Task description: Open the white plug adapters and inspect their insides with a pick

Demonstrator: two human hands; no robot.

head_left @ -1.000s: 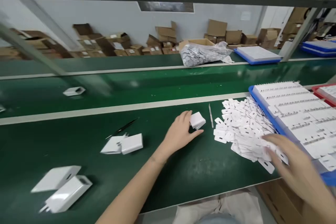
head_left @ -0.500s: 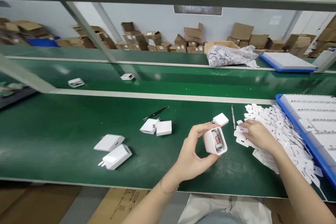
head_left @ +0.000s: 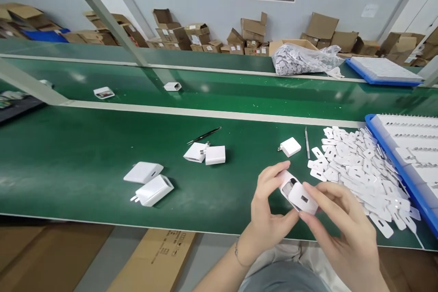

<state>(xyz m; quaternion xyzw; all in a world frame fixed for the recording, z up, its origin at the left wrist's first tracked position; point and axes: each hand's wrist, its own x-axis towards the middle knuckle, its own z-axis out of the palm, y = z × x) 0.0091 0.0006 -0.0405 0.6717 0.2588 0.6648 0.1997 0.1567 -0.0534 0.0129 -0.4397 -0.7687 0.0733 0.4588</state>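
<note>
My left hand (head_left: 272, 205) grips a white charger housing (head_left: 284, 188) whose open end faces up toward me. Between the thumb and fingers of my right hand (head_left: 342, 223) is a white end cover (head_left: 303, 198) with a small rectangular slot. The cover lies over part of the housing's opening, and a bit of the inside still shows beside it. A heap of similar white covers (head_left: 362, 169) spreads to the right of my hands. Just beyond them lie a white charger (head_left: 290, 146) with its prongs pointing left and a slim grey pen-like tool (head_left: 307, 143).
Several white chargers (head_left: 152, 190) lie on the green bench to the left, near black tweezers (head_left: 204, 135). White housings (head_left: 104, 93) sit on the sunken belt behind. A blue tray (head_left: 404, 169) borders the right side. A bag of parts (head_left: 297, 59) rests on the far ledge.
My right hand has left the heap with a cover and brought it to the housing. My left hand has shifted slightly right and turned the housing. The camera has tilted down.
</note>
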